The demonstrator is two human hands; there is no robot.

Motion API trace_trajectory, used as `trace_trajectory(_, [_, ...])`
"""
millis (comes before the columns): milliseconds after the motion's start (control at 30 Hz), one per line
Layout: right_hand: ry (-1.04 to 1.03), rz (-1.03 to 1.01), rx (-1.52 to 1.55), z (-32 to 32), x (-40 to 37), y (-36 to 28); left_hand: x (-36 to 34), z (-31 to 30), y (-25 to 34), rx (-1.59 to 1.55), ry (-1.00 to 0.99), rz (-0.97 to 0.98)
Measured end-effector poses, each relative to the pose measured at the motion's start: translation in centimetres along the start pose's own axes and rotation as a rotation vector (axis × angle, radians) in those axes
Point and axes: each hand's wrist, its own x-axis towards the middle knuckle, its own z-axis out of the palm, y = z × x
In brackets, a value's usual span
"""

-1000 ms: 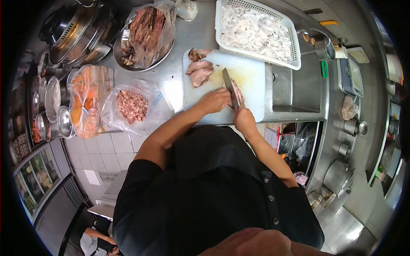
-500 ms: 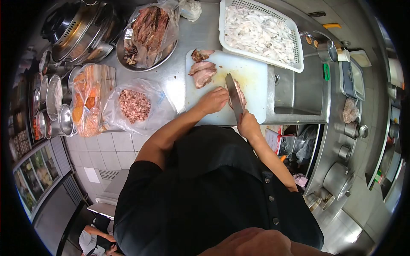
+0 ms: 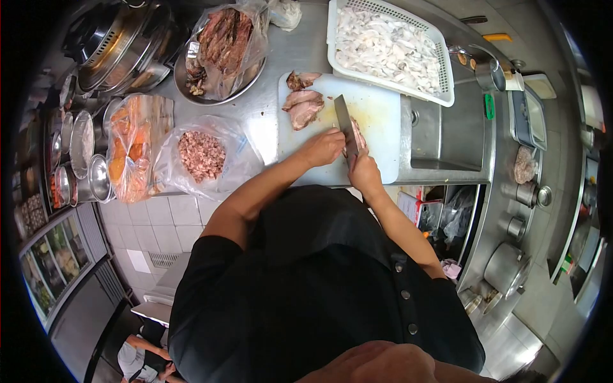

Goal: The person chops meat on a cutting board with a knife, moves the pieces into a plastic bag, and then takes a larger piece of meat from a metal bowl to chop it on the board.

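Observation:
My right hand [image 3: 365, 170] is wrapped round the handle end of a cleaver [image 3: 345, 121], its broad blade pointing away from me. Under and beside the blade lies a piece of cooked meat [image 3: 359, 134], partly covered by it. My left hand [image 3: 324, 147] has its fingers curled against the near left side of the blade, closed on the meat's edge; the fingertips are mostly hidden. Both hands are over a white cutting board [image 3: 383, 147]. Sliced meat pieces [image 3: 303, 107] rest at the board's upper left.
A white basket [image 3: 450, 96] of pale cut seafood overlaps the board's far right corner, beside a sink [image 3: 447, 140]. To the left are a bag of diced meat [image 3: 201, 156], a bag of orange food [image 3: 131, 150] and a metal bowl [image 3: 239, 96] with bagged meat. Another person [image 3: 147, 357] is at lower left.
The cleaver and my right hand have shifted forward and slightly left, away from my body. My left hand has edged a little right, nearer the blade. The sliced pieces stay put.

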Motion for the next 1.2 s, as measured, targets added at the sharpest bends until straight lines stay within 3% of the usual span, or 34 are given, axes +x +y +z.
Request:
trace_trajectory(100, [0.11,-0.106,0.008,-0.9,1.2,0.3,-0.6,0.0,0.1,0.021,-0.005,-0.013])
trace_trajectory(167, [0.094,-0.1,0.001,-2.9,1.4,-0.3,-1.0,-1.8,0.7,0.231,0.046,-0.247])
trace_trajectory(200, [0.097,-0.103,0.008,-3.3,1.0,-0.3,-0.7,-3.6,0.6,0.239,0.043,-0.245])
trace_trajectory(267, [0.082,-0.074,0.033,-3.5,-1.1,0.2,0.4,-7.6,0.4,0.49,0.385,-0.255])
trace_trajectory(300, [0.082,-0.076,0.037,-3.4,-2.0,0.5,0.6,-8.4,0.4,0.494,0.383,-0.255])
trace_trajectory(367, [0.0,-0.117,0.015,-2.8,-3.5,1.1,0.7,-9.4,0.4,0.536,0.213,-0.625])
trace_trajectory(467, [0.038,-0.12,0.056,-0.7,-4.2,4.1,0.5,-7.9,0.8,0.548,0.183,-0.506])
trace_trajectory(533, [0.045,-0.081,0.081,-1.0,-4.5,4.9,0.2,-6.1,2.4,0.636,0.116,-0.529])
trace_trajectory(600, [0.076,0.003,0.088,-1.5,-4.9,5.5,-0.1,-3.1,3.4,0.464,-0.061,-0.735])
trace_trajectory(700, [0.092,-0.079,0.098,-1.2,-4.9,6.4,-1.0,0.3,5.2,0.204,0.1,-0.592])
trace_trajectory(833, [0.098,-0.08,0.087,-2.4,-4.9,5.9,-0.9,-1.2,4.7,0.158,-0.036,-0.594])
trace_trajectory(900, [0.107,-0.096,0.048,-3.0,-5.0,5.5,-0.8,-2.9,4.7,0.153,0.058,-0.265])
trace_trajectory(933, [0.101,-0.095,0.048,-3.4,-4.9,4.8,-1.1,-2.3,4.1,0.151,0.057,-0.27])
trace_trajectory(1000, [0.069,-0.135,0.018,-4.3,-3.5,3.4,-1.2,-1.2,3.0,0.085,0.026,-0.001])
trace_trajectory(1200, [-0.149,-0.108,-0.131,-6.5,-0.6,1.6,-0.9,-1.0,2.5,0.084,0.039,0.011])
